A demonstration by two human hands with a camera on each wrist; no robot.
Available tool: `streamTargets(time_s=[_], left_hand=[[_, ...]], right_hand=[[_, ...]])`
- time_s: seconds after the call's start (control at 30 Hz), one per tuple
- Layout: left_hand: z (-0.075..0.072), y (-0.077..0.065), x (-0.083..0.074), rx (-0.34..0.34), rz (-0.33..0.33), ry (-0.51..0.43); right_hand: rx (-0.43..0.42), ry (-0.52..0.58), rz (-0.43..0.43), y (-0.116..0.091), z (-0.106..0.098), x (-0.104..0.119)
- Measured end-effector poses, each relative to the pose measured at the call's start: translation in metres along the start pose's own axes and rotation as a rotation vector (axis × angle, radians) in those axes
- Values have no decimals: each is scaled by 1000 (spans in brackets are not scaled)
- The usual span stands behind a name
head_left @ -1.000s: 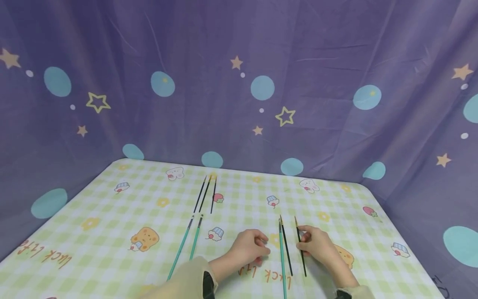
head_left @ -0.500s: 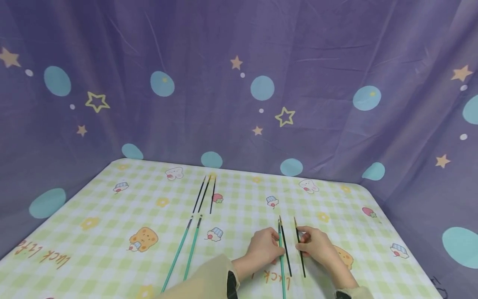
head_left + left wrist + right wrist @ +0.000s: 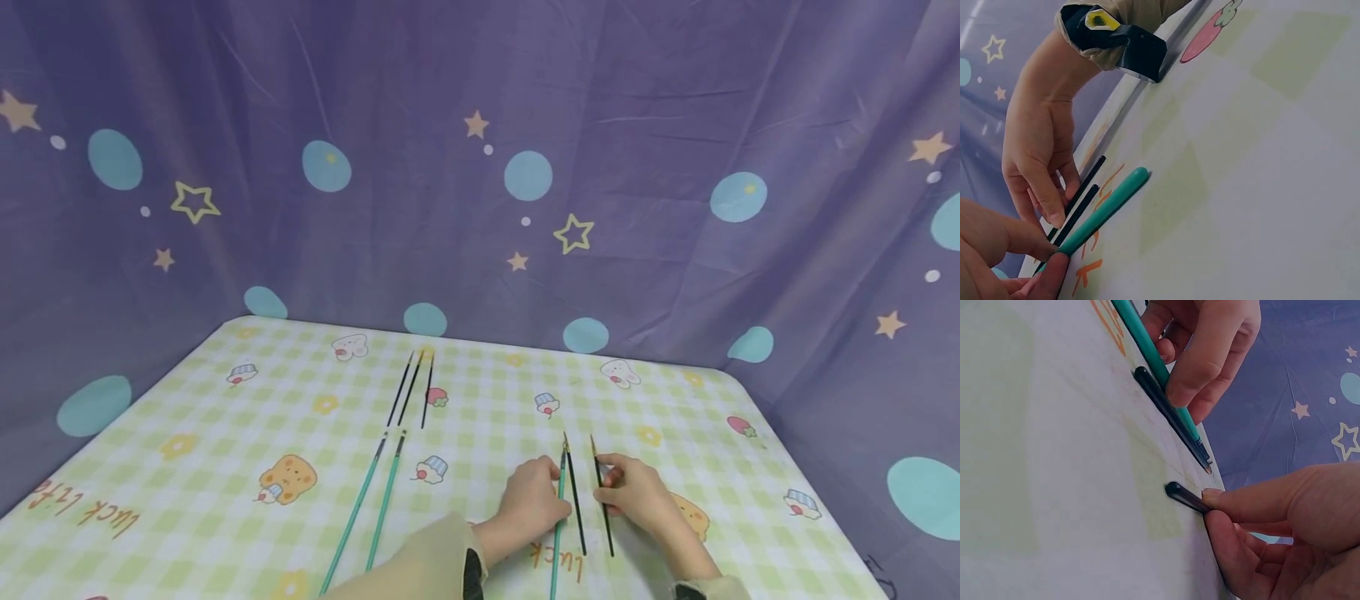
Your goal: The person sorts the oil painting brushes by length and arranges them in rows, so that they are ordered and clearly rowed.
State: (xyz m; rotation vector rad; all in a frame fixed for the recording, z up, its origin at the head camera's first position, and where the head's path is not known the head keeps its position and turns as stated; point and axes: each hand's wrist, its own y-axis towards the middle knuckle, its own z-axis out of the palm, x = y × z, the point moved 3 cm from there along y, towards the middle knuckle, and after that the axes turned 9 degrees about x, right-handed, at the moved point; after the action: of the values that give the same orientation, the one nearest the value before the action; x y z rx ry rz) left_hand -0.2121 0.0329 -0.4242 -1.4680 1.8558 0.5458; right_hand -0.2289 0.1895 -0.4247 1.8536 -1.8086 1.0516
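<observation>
My left hand (image 3: 531, 502) pinches a teal-handled paintbrush (image 3: 557, 546) between thumb and fingers; the left wrist view shows the rounded end of its teal handle (image 3: 1129, 187) sticking out past the fingertips. Just right of it lies a black-handled paintbrush (image 3: 576, 504), its tip close to the teal one's. Farther right, my right hand (image 3: 637, 496) pinches another black paintbrush (image 3: 606, 525) near the middle, bristles pointing away from me. In the right wrist view the end of this black handle (image 3: 1185, 496) pokes out between thumb and finger, low over the cloth.
Two teal paintbrushes (image 3: 384, 504) lie side by side left of my left forearm. Beyond them, several thin black paintbrushes (image 3: 408, 392) with yellowish tips lie grouped. A checked tablecloth (image 3: 225, 467) covers the table, and a purple curtain (image 3: 420, 242) hangs behind it.
My left hand has moved right to the teal paintbrush and taken hold of it. That brush's lower end has since swung slightly left. The right hand stays almost where it was.
</observation>
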Motion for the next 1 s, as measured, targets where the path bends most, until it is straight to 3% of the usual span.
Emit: streamTargets(time_s=[0.2, 0.33, 0.57, 1.0], left_hand=[[-2, -1, 1, 2, -5, -10], [-3, -2, 1, 12, -17, -67], [-8, -2, 6, 64, -20, -122], [-36, -15, 32, 77, -6, -265]], right_hand=[[5, 14, -7, 1, 1, 0], [17, 15, -15, 0, 1, 1], [7, 13, -24, 0, 1, 1], [12, 22, -15, 0, 1, 0]])
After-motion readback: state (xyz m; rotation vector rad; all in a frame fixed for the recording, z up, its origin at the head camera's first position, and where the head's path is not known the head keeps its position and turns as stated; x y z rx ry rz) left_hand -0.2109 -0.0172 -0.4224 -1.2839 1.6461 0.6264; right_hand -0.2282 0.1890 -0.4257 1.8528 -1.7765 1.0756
